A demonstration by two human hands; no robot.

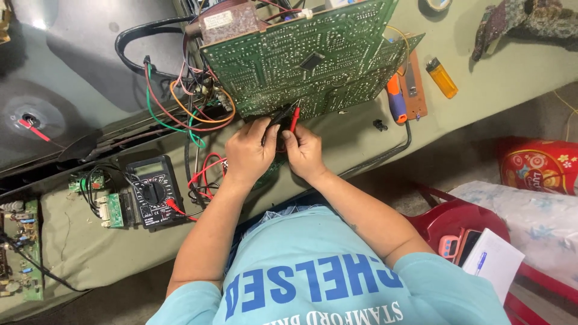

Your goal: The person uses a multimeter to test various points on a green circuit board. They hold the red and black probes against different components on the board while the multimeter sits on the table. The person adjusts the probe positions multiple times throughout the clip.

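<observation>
A black probe (276, 117) is pinched in the closed left hand (250, 151); a red probe (294, 118) is gripped by the closed right hand (304, 151); both tips are pressed against the lower edge of the large green circuit board (301, 57), tilted above the tabletop (355, 135); a black multimeter (153, 191) is seen left of the hands.
</observation>
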